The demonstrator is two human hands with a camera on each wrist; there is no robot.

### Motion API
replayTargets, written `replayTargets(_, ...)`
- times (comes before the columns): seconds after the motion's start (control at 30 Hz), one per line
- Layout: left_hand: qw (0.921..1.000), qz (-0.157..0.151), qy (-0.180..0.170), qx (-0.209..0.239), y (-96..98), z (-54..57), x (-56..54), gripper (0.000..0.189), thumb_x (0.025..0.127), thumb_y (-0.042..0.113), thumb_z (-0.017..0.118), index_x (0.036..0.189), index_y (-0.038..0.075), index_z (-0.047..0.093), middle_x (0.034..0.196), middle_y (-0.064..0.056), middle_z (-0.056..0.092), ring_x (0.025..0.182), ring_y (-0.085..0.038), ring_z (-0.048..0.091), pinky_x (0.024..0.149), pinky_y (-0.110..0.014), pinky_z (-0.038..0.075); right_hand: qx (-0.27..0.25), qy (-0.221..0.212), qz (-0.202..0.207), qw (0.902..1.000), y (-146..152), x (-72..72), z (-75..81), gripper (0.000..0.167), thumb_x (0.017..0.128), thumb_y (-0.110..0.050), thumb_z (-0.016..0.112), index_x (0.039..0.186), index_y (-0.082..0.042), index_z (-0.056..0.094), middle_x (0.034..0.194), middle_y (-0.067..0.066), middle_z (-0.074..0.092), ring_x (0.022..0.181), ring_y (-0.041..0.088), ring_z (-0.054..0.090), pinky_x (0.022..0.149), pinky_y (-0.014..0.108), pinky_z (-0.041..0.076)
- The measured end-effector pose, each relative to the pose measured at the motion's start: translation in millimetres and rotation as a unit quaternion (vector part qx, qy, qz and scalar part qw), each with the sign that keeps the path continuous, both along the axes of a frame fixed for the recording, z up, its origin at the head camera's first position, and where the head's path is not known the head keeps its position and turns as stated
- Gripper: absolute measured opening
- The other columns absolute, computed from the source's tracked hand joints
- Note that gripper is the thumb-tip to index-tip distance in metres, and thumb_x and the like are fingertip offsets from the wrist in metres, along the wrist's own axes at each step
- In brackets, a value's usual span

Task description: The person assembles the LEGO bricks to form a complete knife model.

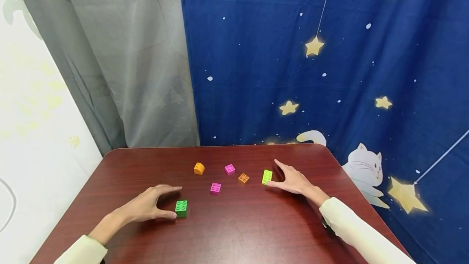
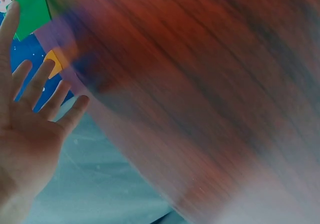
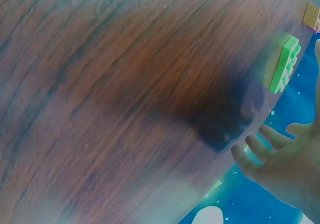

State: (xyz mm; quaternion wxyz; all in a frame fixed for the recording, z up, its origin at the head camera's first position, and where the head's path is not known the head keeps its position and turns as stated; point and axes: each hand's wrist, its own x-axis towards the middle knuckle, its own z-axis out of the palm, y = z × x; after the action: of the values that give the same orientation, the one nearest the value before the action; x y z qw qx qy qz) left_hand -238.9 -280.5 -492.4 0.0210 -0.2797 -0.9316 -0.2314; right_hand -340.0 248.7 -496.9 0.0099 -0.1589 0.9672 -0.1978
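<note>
My left hand (image 1: pixel 148 205) is at the left of the table, fingers and thumb spread around the left side of a green toy building brick (image 1: pixel 181 209). The thumb tip is right at the brick's lower left edge. In the left wrist view the fingers of that hand (image 2: pixel 35 119) are extended, with the green brick (image 2: pixel 33 14) by the thumb. On the right, my right hand (image 1: pixel 293 179) reaches over the table with its thumb tip at the near end of a lime-green brick (image 1: pixel 267 177). The right wrist view has the lime-green brick (image 3: pixel 284 66) beyond the spread fingers.
Between the hands lie a yellow-orange brick with a curved top (image 1: pixel 199 168), a pink brick (image 1: pixel 229 169), a second pink brick (image 1: pixel 215 188) and an orange-brown brick (image 1: pixel 243 179). The dark red-brown table (image 1: pixel 234 231) ends at a blue star-patterned curtain (image 1: pixel 256 52) and a grey curtain (image 1: pixel 146 72).
</note>
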Motion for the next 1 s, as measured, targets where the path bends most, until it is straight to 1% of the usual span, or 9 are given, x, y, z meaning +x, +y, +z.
replayTargets(0.13,0.9998,-0.014,-0.007,0.012,1.1,-1.5,-0.5,0.077,0.082,0.064,0.08,0.142,0.018,0.064,0.136,0.009,0.065,0.127,-0.021,0.059,0.102,-0.05,0.049,-0.007,-0.005,0.002,1.0,-3.8,1.8,-0.9,0.115,0.077,-0.081,0.07,0.164,-0.014,0.033,0.161,0.014,0.043,0.144,0.039,0.043,0.111,0.063,0.038)
replayTargets(0.27,0.9992,-0.026,-0.015,0.025,3.1,-0.6,0.7,0.073,0.083,0.061,0.08,0.139,0.017,0.067,0.134,0.008,0.067,0.125,-0.021,0.061,0.102,-0.049,0.049,-0.012,0.005,0.007,0.9999,-6.9,1.1,-3.8,0.113,0.078,-0.078,0.073,0.161,-0.01,0.036,0.154,0.013,0.051,0.14,0.037,0.048,0.109,0.061,0.041)
replayTargets(0.4,0.9986,-0.034,-0.025,0.032,5.0,0.3,1.5,0.068,0.084,0.057,0.082,0.137,0.017,0.068,0.132,0.006,0.068,0.122,-0.02,0.063,0.1,-0.046,0.051,-0.017,0.023,0.018,0.9994,-11.0,-0.7,-5.8,0.109,0.079,-0.071,0.078,0.157,-0.004,0.042,0.142,0.013,0.061,0.129,0.033,0.056,0.106,0.056,0.046)
replayTargets(0.53,0.9977,-0.044,-0.025,0.046,7.2,-0.4,-1.0,0.064,0.084,0.053,0.083,0.134,0.015,0.07,0.129,0.006,0.07,0.118,-0.017,0.065,0.098,-0.04,0.053,-0.021,0.038,0.024,0.9988,-15.1,-2.1,-6.9,0.102,0.079,-0.064,0.081,0.152,0.001,0.049,0.134,0.013,0.065,0.119,0.03,0.061,0.101,0.053,0.049)
replayTargets(0.67,0.996,-0.057,-0.032,0.061,9.4,-1.7,-3.5,0.06,0.085,0.049,0.084,0.132,0.014,0.071,0.126,0.007,0.072,0.113,-0.012,0.067,0.095,-0.038,0.055,-0.027,0.042,0.023,0.9985,-18.2,-4.4,-10.1,0.096,0.081,-0.062,0.082,0.149,0.0,0.053,0.13,0.012,0.066,0.112,0.027,0.063,0.098,0.05,0.051)
replayTargets(0.77,0.9953,-0.061,-0.039,0.064,9.6,-3.4,-4.8,0.057,0.086,0.048,0.084,0.13,0.014,0.072,0.124,0.008,0.073,0.11,-0.01,0.067,0.093,-0.038,0.056,-0.037,0.036,0.024,0.9984,-19.8,-5.5,-11.6,0.092,0.081,-0.06,0.082,0.147,-0.002,0.056,0.13,0.011,0.066,0.11,0.026,0.063,0.098,0.049,0.051)
replayTargets(0.83,0.9951,-0.062,-0.039,0.066,9.2,-4.3,-5.4,0.054,0.086,0.048,0.084,0.129,0.015,0.073,0.122,0.009,0.073,0.109,-0.009,0.067,0.091,-0.037,0.056,-0.045,0.037,0.026,0.998,-21.3,-5.6,-12.0,0.089,0.081,-0.059,0.084,0.144,-0.002,0.058,0.129,0.012,0.066,0.108,0.025,0.064,0.096,0.049,0.052)
replayTargets(1.0,0.994,-0.069,-0.036,0.077,8.7,-5.7,-7.4,0.04,0.088,0.043,0.084,0.121,0.023,0.076,0.114,0.012,0.073,0.103,-0.01,0.068,0.088,-0.035,0.056,-0.052,0.036,0.016,0.9979,-26.0,-5.8,-12.1,0.083,0.08,-0.057,0.085,0.141,-0.005,0.062,0.127,0.01,0.065,0.106,0.023,0.063,0.093,0.046,0.052)
